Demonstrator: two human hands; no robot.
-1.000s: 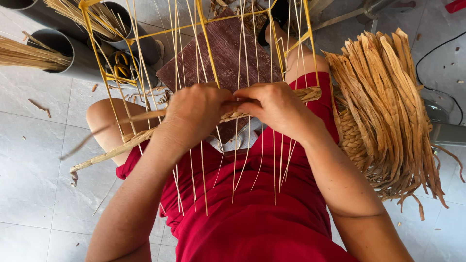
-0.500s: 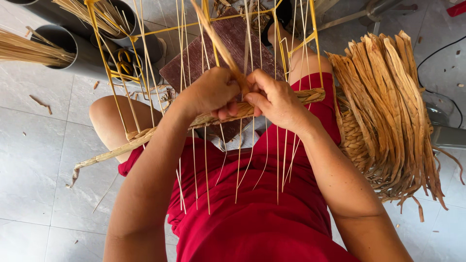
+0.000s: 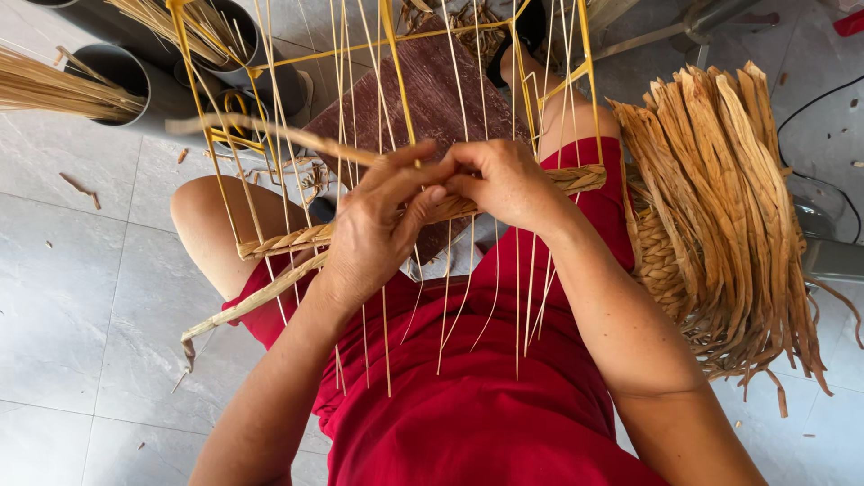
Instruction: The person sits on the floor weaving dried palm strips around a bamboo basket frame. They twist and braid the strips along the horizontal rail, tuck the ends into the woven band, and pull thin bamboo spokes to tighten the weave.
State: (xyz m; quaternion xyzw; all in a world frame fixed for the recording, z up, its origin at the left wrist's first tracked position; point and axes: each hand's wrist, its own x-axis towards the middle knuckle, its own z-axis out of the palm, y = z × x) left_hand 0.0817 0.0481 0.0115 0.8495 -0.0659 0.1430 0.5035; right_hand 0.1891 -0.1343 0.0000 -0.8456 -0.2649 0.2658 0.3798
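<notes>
A: L hand [image 3: 373, 238]?
B: Fingers pinched on a dry strand [image 3: 270, 130], running up-left across the yellow frame [image 3: 396, 67] & its thin vertical ribs [image 3: 450, 90].
A: R hand [image 3: 504, 184]?
B: Clenched on the braid [image 3: 297, 240] where it crosses the ribs, fingertips meeting the L hand's.
A: Where's the braid?
B: Woven row across the frame, over the lap, w/ a loose end hanging down-left above the floor [image 3: 72, 270].
A: Around it?
B: Bundle [image 3: 729, 207] of dry strips on the right, grey tubes [image 3: 112, 72] w/ straw top left.
</notes>
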